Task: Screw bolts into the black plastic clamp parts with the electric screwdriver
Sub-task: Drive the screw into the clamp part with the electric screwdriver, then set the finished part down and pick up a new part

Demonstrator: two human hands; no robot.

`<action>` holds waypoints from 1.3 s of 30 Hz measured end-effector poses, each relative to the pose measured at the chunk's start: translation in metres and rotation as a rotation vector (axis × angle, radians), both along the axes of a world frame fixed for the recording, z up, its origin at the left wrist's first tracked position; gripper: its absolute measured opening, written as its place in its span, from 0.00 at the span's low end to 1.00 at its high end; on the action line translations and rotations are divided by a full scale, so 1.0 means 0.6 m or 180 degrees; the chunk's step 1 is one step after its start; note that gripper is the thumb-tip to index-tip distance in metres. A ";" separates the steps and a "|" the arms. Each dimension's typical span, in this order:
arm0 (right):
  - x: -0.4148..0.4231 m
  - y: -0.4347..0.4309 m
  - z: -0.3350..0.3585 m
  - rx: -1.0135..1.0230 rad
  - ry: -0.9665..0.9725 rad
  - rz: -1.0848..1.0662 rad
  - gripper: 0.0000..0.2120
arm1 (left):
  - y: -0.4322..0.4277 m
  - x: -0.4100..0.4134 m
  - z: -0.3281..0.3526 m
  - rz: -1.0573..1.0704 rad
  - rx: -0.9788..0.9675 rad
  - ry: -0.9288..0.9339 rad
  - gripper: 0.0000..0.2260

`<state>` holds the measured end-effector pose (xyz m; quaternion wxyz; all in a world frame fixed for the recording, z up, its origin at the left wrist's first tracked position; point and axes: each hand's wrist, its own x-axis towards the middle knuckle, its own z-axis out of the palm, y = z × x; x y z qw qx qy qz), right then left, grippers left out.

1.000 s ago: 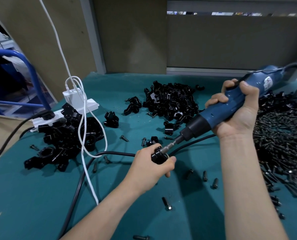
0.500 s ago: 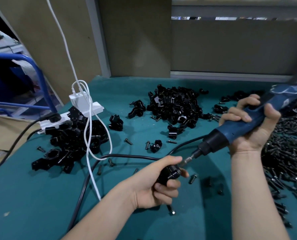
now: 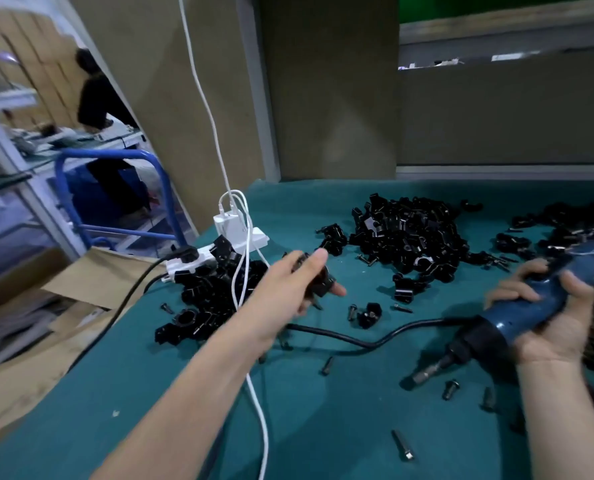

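left hand [image 3: 285,296] pinches clamp part [image 3: 319,284], 10 o'clock | right hand [image 3: 562,330] wraps electric screwdriver [image 3: 510,322], 3 o'clock | clamp part likely light, stiff, slick; hold outer body

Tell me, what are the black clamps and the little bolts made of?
The black clamps look like moulded plastic: dark, with glossy highlights on curved edges. The bolts are probably metal: dark shafts with a shiny grey head.
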<state>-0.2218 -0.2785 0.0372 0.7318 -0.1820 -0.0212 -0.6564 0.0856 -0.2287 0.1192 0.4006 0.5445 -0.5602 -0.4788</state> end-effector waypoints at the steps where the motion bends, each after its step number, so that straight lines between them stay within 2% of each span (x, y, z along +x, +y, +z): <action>1: 0.002 -0.001 -0.003 0.0145 0.0340 -0.0340 0.03 | -0.025 0.013 0.019 0.0170 -0.0236 -0.0561 0.14; 2: 0.005 0.000 -0.006 0.0269 0.0606 -0.0608 0.04 | -0.054 0.024 0.038 0.0345 -0.0474 -0.1189 0.14; 4: 0.012 0.002 -0.009 0.0533 0.0764 -0.0866 0.11 | -0.118 0.040 0.071 0.0379 -0.0696 -0.2588 0.11; 7: 0.016 0.006 -0.007 0.0799 0.0635 -0.0975 0.12 | -0.185 0.039 0.081 -0.0247 0.0054 -0.4417 0.06; 9: 0.017 0.007 -0.007 0.0896 0.0663 -0.1029 0.12 | -0.207 0.028 0.072 -0.0691 0.0613 -0.5110 0.09; 12: 0.018 0.006 -0.007 0.1017 0.0753 -0.1146 0.15 | -0.230 0.008 0.075 -0.1035 0.1049 -0.5499 0.11; 15: 0.017 0.008 -0.002 0.1199 0.0845 -0.1268 0.24 | -0.247 -0.004 0.082 -0.1162 0.1578 -0.5535 0.17; 18: 0.020 0.008 0.001 0.1384 0.0959 -0.1460 0.27 | -0.260 -0.010 0.079 -0.1089 0.1820 -0.5604 0.19; 22: 0.019 0.005 0.008 0.1663 0.1320 -0.1837 0.23 | -0.278 -0.020 0.069 -0.0970 0.1349 -0.5358 0.21; 26: 0.014 -0.003 0.004 0.1807 0.1517 -0.2305 0.16 | -0.281 -0.032 0.037 -0.1231 0.1912 -0.4582 0.22; 30: 0.004 -0.007 -0.002 0.2053 0.1696 -0.2471 0.15 | -0.284 -0.029 0.017 -0.1526 0.1851 -0.4615 0.17; 33: 0.002 -0.011 -0.009 0.2155 0.1964 -0.2610 0.15 | -0.292 -0.025 0.032 -0.1572 0.1744 -0.4105 0.12; 35: 0.003 -0.015 -0.012 0.2069 0.2210 -0.2742 0.24 | -0.293 -0.028 0.038 -0.1620 0.1930 -0.3587 0.09; 39: 0.008 -0.018 -0.016 0.2033 0.2827 -0.2865 0.33 | -0.283 -0.037 0.037 -0.1686 0.2288 -0.2755 0.14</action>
